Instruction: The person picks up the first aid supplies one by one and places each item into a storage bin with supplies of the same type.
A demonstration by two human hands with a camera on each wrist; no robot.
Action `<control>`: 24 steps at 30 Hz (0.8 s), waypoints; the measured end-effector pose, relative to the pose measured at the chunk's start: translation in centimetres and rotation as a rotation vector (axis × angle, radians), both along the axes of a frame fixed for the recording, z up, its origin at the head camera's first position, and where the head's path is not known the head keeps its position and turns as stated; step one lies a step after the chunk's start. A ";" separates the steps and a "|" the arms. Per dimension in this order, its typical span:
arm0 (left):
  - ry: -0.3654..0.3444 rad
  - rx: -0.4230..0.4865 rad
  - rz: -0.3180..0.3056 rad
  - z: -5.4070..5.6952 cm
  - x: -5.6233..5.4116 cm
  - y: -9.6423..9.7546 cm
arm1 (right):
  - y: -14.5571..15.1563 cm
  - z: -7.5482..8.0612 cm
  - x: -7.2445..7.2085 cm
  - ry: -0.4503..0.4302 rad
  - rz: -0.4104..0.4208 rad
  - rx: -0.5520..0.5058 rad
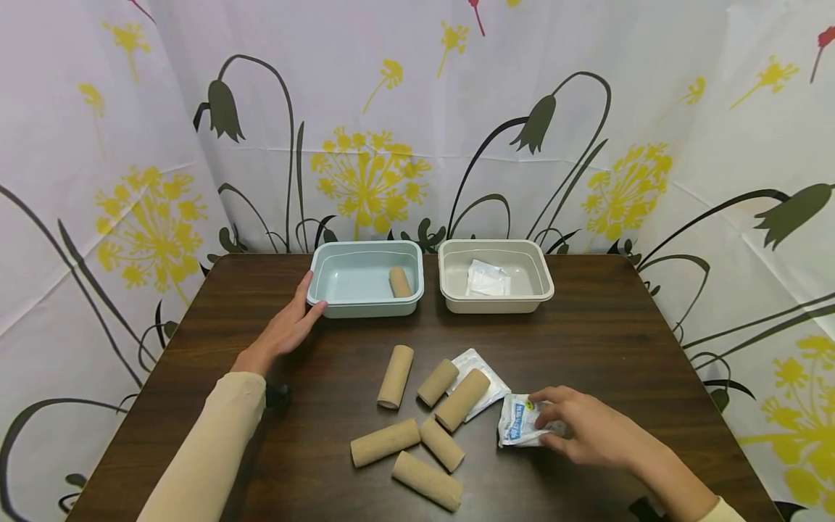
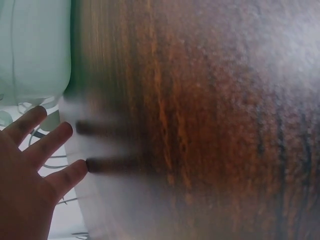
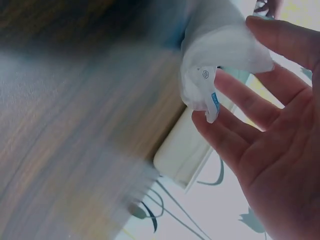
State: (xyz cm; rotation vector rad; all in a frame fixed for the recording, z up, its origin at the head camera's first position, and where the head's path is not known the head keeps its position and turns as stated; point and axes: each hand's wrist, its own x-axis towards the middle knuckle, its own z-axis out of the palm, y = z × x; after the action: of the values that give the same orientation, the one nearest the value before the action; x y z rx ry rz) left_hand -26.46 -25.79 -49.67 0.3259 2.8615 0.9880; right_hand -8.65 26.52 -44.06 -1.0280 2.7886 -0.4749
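- I have the left hand (image 1: 287,326) at the left end of the blue tub (image 1: 372,309), its fingers spread and fairly straight, touching the rim and side without grasping.
- I see the right hand (image 1: 590,428) nearer the person than the blue tub and well to its right, fingers bent, pinching a blue-printed packet (image 1: 518,424) between thumb and fingertips; I cannot tell whether the packet is off the table (image 1: 587,348).
- Six cardboard tubes (image 1: 396,377) lie on the near side of the blue tub, in a loose cluster.
- A loose white packet (image 1: 493,390) lies among them, near side and to the right of the blue tub, with a tube across it.
- Inside the blue tub, at its right end, I see a single tube (image 1: 400,283).
- Just right of the blue tub stands the beige tub (image 1: 499,307), with white packaging (image 1: 487,279) inside.
- Behind the blue tub hangs a flowered curtain (image 1: 417,94).
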 end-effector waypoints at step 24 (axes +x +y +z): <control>-0.002 0.000 0.008 -0.1 0.2 0.0 | 1.9 2.8 -9.1 0.161 -0.183 -0.346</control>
State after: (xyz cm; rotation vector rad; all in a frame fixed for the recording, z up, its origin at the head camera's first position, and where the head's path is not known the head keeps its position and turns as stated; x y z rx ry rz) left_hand -26.29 -25.75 -49.74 0.3134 2.8640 0.9888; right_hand -17.74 28.40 -41.23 -0.9067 3.0289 -0.9665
